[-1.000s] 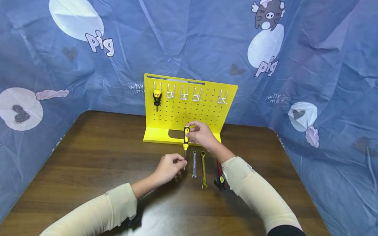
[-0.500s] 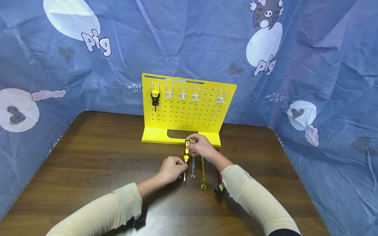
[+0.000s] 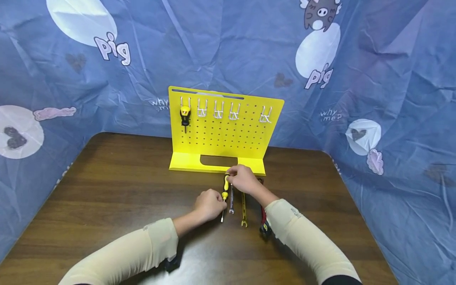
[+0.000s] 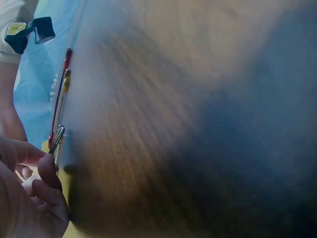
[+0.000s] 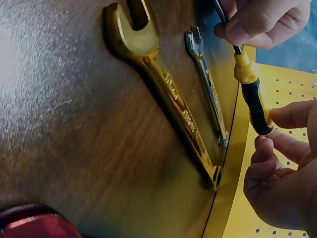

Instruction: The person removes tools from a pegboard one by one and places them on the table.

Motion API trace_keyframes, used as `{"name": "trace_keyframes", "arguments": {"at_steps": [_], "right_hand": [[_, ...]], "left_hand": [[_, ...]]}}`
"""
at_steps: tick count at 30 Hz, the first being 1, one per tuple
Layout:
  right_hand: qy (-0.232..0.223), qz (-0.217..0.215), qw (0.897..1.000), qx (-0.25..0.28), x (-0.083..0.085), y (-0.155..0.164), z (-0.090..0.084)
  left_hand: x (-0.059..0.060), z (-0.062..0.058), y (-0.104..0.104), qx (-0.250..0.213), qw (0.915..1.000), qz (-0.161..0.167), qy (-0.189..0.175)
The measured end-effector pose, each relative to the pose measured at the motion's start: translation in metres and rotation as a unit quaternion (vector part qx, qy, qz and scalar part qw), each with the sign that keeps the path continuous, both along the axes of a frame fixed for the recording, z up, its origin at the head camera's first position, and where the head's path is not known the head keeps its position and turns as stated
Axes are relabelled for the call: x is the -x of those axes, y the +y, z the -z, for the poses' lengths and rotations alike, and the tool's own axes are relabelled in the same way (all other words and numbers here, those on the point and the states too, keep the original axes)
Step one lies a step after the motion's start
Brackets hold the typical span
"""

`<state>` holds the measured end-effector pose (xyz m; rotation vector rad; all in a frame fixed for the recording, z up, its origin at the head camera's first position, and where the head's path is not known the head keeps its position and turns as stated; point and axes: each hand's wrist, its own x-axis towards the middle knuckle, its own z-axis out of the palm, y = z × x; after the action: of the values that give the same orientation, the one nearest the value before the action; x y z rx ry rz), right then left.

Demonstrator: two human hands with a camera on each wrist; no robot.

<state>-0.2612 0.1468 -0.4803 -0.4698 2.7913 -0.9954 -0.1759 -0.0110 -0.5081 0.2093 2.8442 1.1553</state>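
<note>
**A:** Where do you want me to start?

**B:** At your left hand [image 3: 209,205]. Its fingers [image 5: 257,22] are curled narrow and pinch the bare shaft of the screwdriver [image 3: 225,190], just below the yellow collar. Keep that pinch light; it looks to be there only to steady the tip, so squeezing harder would likely twist the tool off line.

**A:** And the tool itself?

**B:** It lies between your two hands, handle toward the yellow pegboard [image 3: 222,130], tip toward you, low over the counter [image 3: 107,190]. I cannot tell whether the tip touches the wood. My judgement is that the good move here is one level motion, both hands together, so neither end dips.

**A:** What sits beside it?

**B:** Just right of your left fingertips lies the silver wrench [image 3: 231,200], and just beyond that the gold wrench [image 3: 244,208], both flat and parallel to the screwdriver. Keep the shaft clear of the silver one; it is very near.

**A:** And my right?

**B:** Your right hand [image 3: 242,180] holds the black handle near its end, thumb and fingertips [image 5: 292,114] closed round it. A red-handled tool [image 3: 263,215] lies under your right forearm, so mind your sleeve.
</note>
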Motion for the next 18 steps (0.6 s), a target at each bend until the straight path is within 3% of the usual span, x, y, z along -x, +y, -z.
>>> {"name": "trace_keyframes", "arguments": {"at_steps": [5, 18], "right_hand": [[0.0, -0.013, 1.0, -0.02, 0.004, 0.002, 0.005], [0.001, -0.042, 0.998, -0.051, 0.008, 0.0, 0.011]], "left_hand": [[0.003, 0.002, 0.004, 0.033, 0.9994, -0.003, -0.013], [0.001, -0.003, 0.004, 0.045, 0.9986, -0.007, -0.026]]}}
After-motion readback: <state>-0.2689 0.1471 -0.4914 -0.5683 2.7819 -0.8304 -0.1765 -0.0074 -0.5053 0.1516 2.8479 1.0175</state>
